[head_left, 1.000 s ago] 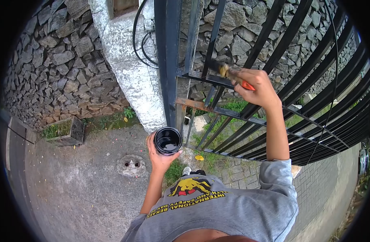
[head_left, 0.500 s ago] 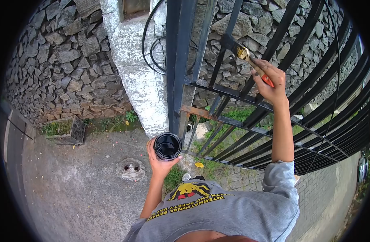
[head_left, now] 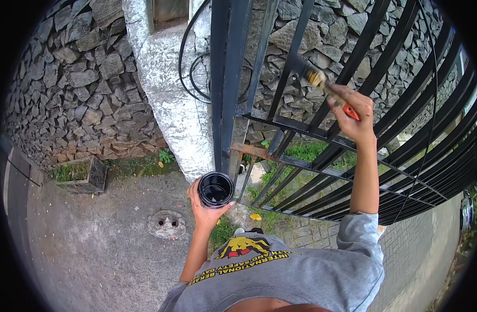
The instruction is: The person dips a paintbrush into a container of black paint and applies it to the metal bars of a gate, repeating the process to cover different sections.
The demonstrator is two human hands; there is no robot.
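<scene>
Your right hand (head_left: 357,117) is up at about one o'clock, fingers pinched around the orange handle of the paintbrush (head_left: 321,82) — bristles pressed on a black gate bar (head_left: 295,49). It looks light and stiff in the handle, soft at the tip; grip low on the handle for control. Your left hand (head_left: 206,208) at six o'clock wraps closed under the paint can (head_left: 215,189) — open-topped, likely sloshy and slick with black paint, so keep it level, palm beneath.
</scene>
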